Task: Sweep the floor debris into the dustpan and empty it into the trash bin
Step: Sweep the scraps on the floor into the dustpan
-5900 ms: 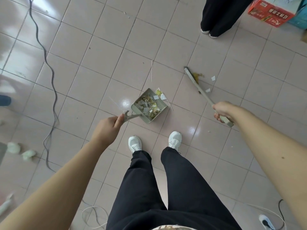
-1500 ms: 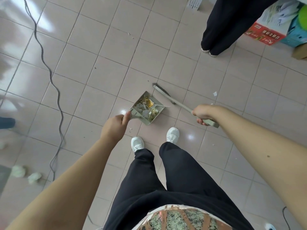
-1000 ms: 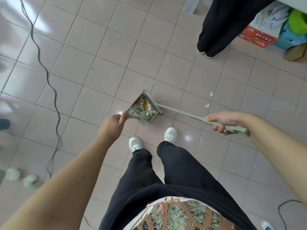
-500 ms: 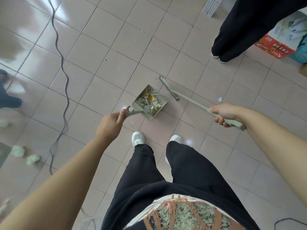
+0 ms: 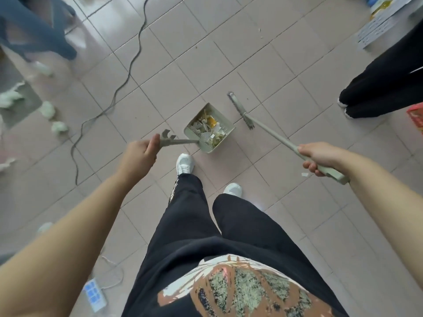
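Our left hand [image 5: 140, 154] is clenched on the long handle of the dustpan [image 5: 209, 128], which holds paper scraps and yellow debris [image 5: 209, 128] above the tiled floor [image 5: 263, 65]. Our right hand [image 5: 317, 156] is wrapped around the broom [image 5: 263, 124] handle, its brush head just beside the pan's right edge.

- Left hand [image 5: 140, 154]: fingers curled in a closed grip round a handle, thumb laid along the top pointing toward 1 o'clock; knuckles up.
- Left forearm: bare, reaching in from 8 o'clock toward frame centre.
- Right hand [image 5: 319, 156]: fisted round a handle, fingers wrapped underneath, back of hand up.
- Right forearm: bare, reaching in from 4 o'clock.
- Legs: dark trousers, white shoes, left foot ahead.
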